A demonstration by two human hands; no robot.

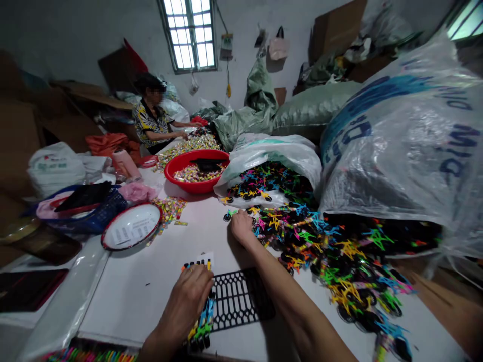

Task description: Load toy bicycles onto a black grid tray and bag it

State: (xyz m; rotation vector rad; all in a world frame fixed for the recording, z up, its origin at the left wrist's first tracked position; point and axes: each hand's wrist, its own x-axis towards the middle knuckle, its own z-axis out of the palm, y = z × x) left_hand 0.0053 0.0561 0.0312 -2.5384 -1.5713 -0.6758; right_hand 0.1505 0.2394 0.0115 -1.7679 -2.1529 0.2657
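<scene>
My left hand (188, 294) is closed over a row of small plastic toy bicycles (206, 319) in several colours, lined up at the left end of a black slotted plastic tray (236, 299). The palm hides part of the row. My right hand (242, 226) reaches across to the left edge of a loose heap of toy bicycles (302, 231). Its fingers are curled, and a blue and green toy bicycle (228, 215) shows at their left side. The fingertips are partly hidden.
An open white sack (271, 143) spills toy bicycles; a bulging clear sack (400, 146) stands right. A red basin (196, 186) holds small wrapped pieces. A white enamel dish (132, 226) and blue basket (75, 221) stand left. Another person (154, 118) works at the far end.
</scene>
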